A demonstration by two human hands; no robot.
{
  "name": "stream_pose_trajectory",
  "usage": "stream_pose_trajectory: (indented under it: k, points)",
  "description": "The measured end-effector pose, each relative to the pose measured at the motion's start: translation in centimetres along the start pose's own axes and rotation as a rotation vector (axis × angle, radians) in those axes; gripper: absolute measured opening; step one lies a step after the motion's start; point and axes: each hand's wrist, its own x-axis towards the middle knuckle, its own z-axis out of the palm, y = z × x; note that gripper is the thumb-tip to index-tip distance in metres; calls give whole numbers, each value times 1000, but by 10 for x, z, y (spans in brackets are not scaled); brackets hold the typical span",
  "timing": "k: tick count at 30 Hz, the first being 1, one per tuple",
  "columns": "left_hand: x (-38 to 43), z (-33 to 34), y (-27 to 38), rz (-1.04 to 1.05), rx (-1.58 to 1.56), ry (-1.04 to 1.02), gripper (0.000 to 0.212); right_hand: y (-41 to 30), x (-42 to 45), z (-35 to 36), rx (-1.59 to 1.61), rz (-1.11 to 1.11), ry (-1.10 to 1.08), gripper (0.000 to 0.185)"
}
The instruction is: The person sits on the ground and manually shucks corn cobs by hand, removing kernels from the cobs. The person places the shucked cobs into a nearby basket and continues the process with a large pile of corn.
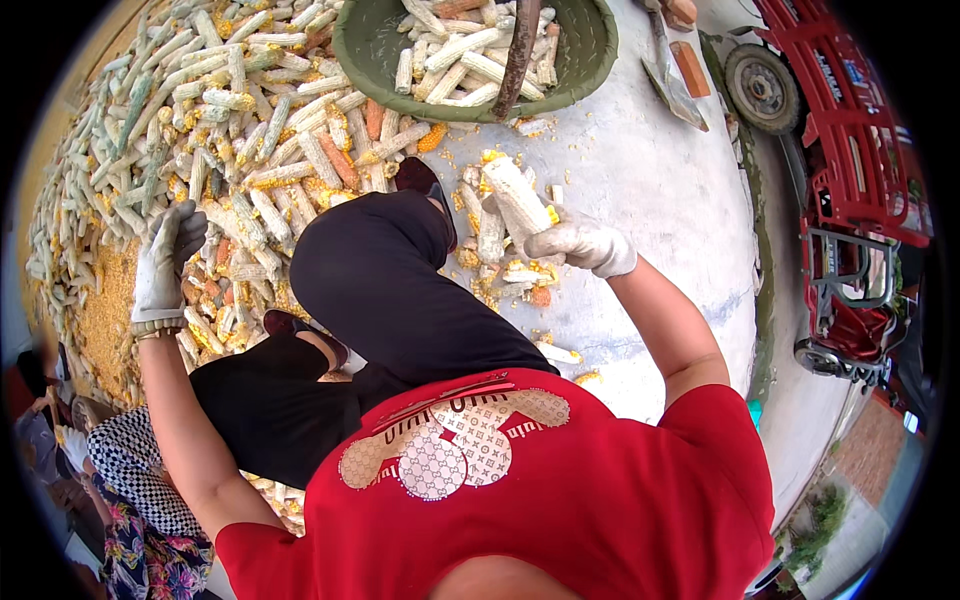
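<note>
My right hand (pixel 589 241), in a pale work glove, grips a mostly stripped corn cob (pixel 517 196) with a few yellow kernels at its ends. Beneath it lies a small heap of cobs and broken pieces (pixel 491 240) on the concrete. My left hand (pixel 166 259) wears a white glove with grey fingers, which are curled in; I see nothing in it. It hovers over the left part of a large pile of corn cobs (pixel 247 112). Ahead stands a green basket (pixel 360 82) with a wooden handle (pixel 517 60), holding bare cobs (pixel 465 67).
Loose kernels (pixel 112 315) cover the ground at left. A person in checked trousers (pixel 127 457) is at lower left, near a gloved hand (pixel 73 448). A shovel (pixel 671 86) and bricks (pixel 690 69) lie at upper right, beside a red cargo tricycle (pixel 855 135).
</note>
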Motion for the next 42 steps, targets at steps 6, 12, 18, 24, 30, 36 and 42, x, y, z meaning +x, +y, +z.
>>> stream_pose_trajectory:
  k: [6,12,18,24,30,36,42]
  points:
    - [-26,75,43,183,-178,-288,51,-115,98,92,25,-170,-364,91]
    - [-29,66,48,469,-530,-124,70,-132,188,206,-13,90,-616,79]
    - [-57,-17,46,358,-669,221,48,-119,237,273,-3,75,-553,60]
    - [-78,-28,43,311,-545,152,59,-109,256,281,147,309,-777,75]
    - [-75,-30,49,216,-138,494,50,-81,270,285,-34,100,-588,56]
    - [-57,-28,48,396,-453,435,37,-78,286,278,323,175,-726,58]
    - [-57,-11,52,140,-478,216,52,-98,280,286,-43,-25,-545,59]
